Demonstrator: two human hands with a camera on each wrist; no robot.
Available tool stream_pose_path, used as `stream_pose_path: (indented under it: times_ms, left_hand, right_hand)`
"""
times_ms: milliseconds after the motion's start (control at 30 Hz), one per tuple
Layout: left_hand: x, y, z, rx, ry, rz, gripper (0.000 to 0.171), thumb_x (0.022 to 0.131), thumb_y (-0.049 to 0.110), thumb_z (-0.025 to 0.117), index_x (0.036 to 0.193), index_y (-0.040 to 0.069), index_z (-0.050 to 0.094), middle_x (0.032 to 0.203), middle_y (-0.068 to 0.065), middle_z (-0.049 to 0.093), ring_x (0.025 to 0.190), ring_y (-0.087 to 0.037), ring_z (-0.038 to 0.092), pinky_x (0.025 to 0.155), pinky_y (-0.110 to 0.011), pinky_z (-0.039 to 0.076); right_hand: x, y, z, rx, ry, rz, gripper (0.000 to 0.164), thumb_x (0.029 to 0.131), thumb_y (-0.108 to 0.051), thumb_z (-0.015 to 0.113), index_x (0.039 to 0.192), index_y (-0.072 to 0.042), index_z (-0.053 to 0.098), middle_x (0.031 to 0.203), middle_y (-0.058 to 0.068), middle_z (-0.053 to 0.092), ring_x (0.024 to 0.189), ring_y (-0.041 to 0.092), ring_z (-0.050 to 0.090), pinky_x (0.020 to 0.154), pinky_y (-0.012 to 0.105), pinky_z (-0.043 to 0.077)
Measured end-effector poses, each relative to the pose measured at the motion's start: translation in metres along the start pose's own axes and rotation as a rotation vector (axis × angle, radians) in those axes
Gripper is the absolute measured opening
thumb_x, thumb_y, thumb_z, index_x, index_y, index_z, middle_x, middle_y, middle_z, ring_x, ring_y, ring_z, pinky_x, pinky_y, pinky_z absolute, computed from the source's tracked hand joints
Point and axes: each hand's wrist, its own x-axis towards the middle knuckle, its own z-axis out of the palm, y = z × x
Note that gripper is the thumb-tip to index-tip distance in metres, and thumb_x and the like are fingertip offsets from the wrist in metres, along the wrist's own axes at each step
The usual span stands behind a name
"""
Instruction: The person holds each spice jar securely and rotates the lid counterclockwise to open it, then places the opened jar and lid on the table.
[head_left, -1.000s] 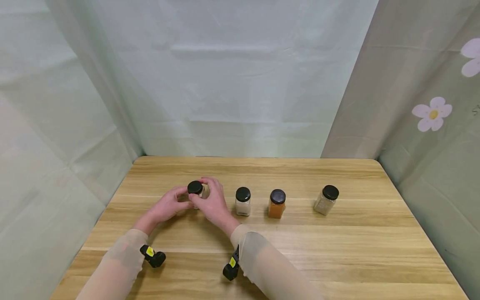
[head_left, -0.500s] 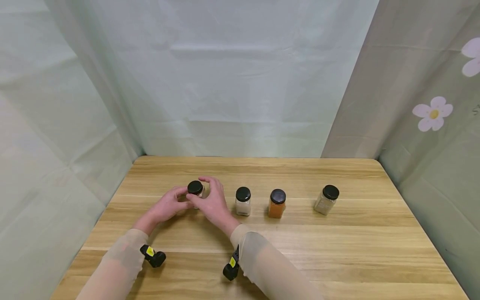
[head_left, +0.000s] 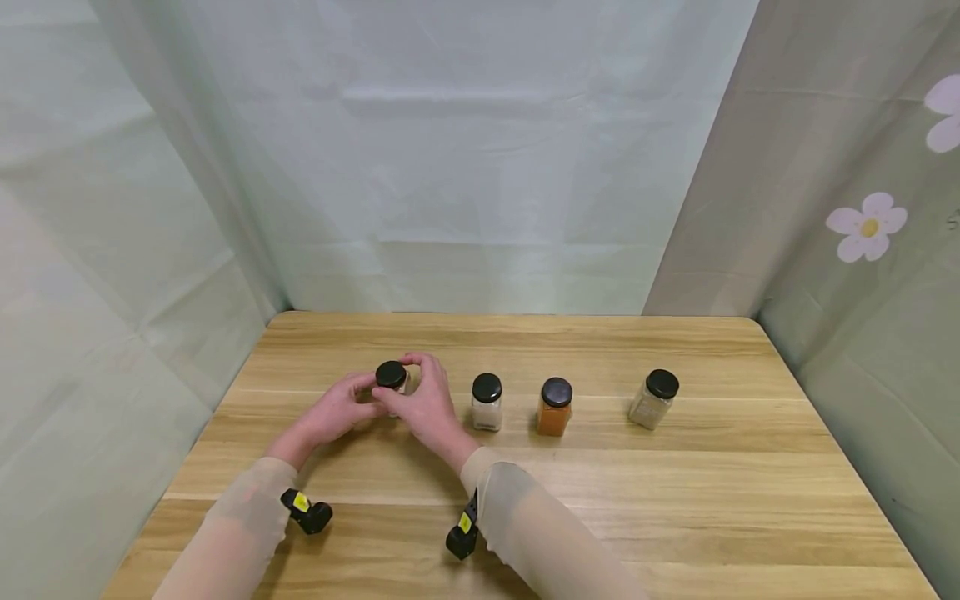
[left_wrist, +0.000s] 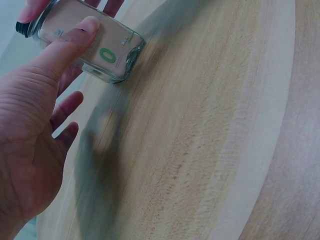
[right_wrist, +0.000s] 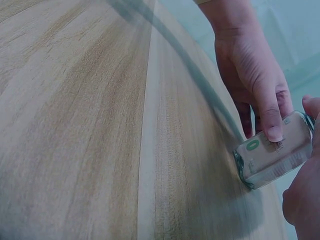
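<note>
A square glass spice jar point(left_wrist: 95, 37) with a black lid point(head_left: 391, 374) and pale beige contents stands between both hands at the left of the table. My left hand point(head_left: 341, 412) grips its body, the thumb lying across the printed label. Around the lid, my right hand point(head_left: 427, 408) holds with thumb on the near side and fingers on the far side. In the right wrist view the jar's base point(right_wrist: 245, 170) is close over the wood, and the right hand point(right_wrist: 305, 195) shows only partly at the frame's edge. Much of the jar is hidden by fingers in the head view.
Right of my hands stand a jar of whitish contents point(head_left: 487, 408), a jar of orange powder point(head_left: 553, 412) and, farther right, a beige-filled jar point(head_left: 651, 404), all black-lidded. The wooden table point(head_left: 712, 500) meets pale curtains point(head_left: 480, 167) at the back and sides.
The right thumb and fingers have shifted slightly around the lid. The left hand and the other jars have stayed in place.
</note>
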Motion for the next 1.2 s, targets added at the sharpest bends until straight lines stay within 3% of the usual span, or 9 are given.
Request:
stream_pose_path:
  times_ms: [133,367,800,1200]
  left_hand:
    - [0.0006,0.0012,-0.0006,-0.009,-0.004,0.001,0.046,0.093,0.025,0.077,0.137,0.013,0.065,0.143,-0.013,0.056,0.139,-0.038,0.036,0.112,-0.071,0.02]
    - [0.0024,0.0009,-0.001,-0.025,-0.002,0.017,0.048,0.093,0.019,0.077,0.138,0.01,0.064,0.143,-0.015,0.056,0.139,-0.04,0.037,0.112,-0.07,0.021]
    - [0.003,-0.0015,-0.0018,0.0,-0.007,0.024,0.051,0.093,0.023,0.077,0.141,0.011,0.062,0.144,-0.014,0.055,0.139,-0.04,0.038,0.112,-0.069,0.022]
    - [0.0017,-0.0018,-0.0008,0.004,-0.008,0.024,0.05,0.094,0.023,0.077,0.141,0.011,0.062,0.145,-0.016,0.054,0.14,-0.041,0.037,0.114,-0.069,0.021]
  right_hand:
    - [0.0015,-0.0002,0.0,-0.022,0.008,-0.008,0.061,0.083,-0.033,0.087,0.131,-0.012,0.056,0.134,-0.005,0.053,0.133,0.022,0.044,0.111,0.038,0.035]
    - [0.003,0.0016,-0.0004,-0.053,0.002,-0.014,0.059,0.084,-0.035,0.086,0.131,-0.013,0.057,0.137,-0.006,0.051,0.132,0.012,0.041,0.112,0.036,0.035]
    - [0.0018,0.0032,-0.0025,-0.033,-0.04,-0.048,0.045,0.089,-0.03,0.078,0.129,-0.018,0.061,0.146,-0.001,0.048,0.14,0.014,0.036,0.116,0.042,0.031]
    - [0.0002,0.0049,-0.0018,-0.045,-0.041,-0.044,0.046,0.089,-0.029,0.077,0.132,-0.019,0.064,0.146,-0.008,0.047,0.14,0.011,0.035,0.116,0.041,0.03]
